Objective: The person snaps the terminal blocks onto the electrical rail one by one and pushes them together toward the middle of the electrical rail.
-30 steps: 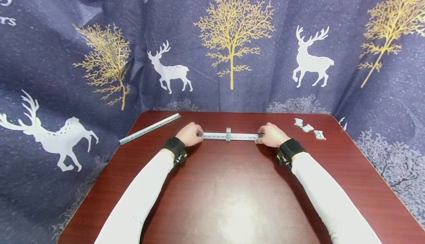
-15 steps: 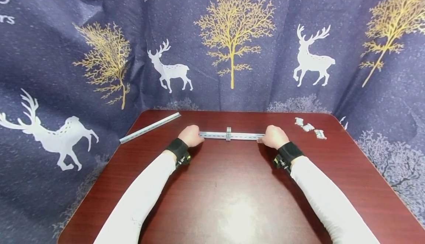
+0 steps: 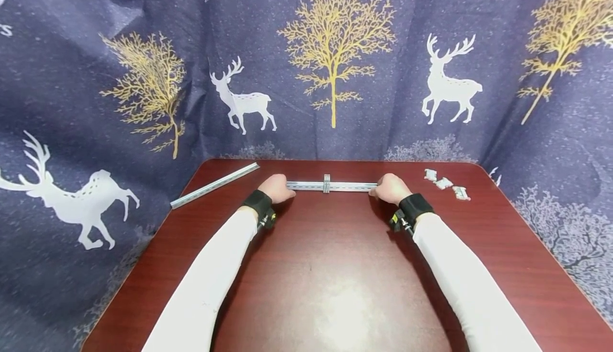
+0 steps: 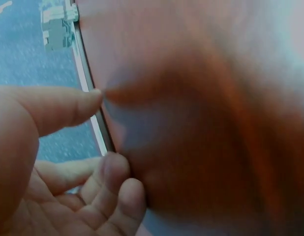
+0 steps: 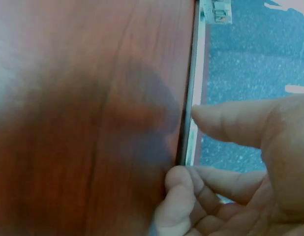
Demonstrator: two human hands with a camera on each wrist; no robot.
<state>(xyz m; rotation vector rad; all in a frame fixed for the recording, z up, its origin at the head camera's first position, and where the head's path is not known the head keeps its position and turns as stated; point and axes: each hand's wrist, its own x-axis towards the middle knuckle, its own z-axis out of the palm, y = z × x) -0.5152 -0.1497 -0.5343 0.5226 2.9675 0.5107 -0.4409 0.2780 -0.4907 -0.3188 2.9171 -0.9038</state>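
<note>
A slotted metal DIN rail (image 3: 351, 187) lies crosswise near the far side of the table, with small terminal blocks (image 3: 326, 183) clipped side by side at its middle. My left hand (image 3: 276, 188) grips the rail's left end. In the left wrist view the thumb (image 4: 88, 102) presses on the rail (image 4: 83, 64) and the other fingers curl at its edge. At the opposite end my right hand (image 3: 390, 188) holds it the same way, its thumb (image 5: 206, 120) against the rail (image 5: 195, 64). Both rail ends are hidden inside the hands.
A second, bare rail (image 3: 214, 185) lies slanted at the far left of the brown table (image 3: 311, 267). Three loose pale blocks (image 3: 444, 183) sit at the far right. Behind the table hangs a blue curtain (image 3: 297, 75) with deer and trees.
Both hands have shifted the rail with its blocks a little away, toward the table's far edge. The fingers have closed further over the rail ends. Loose pieces and second rail stay put.
</note>
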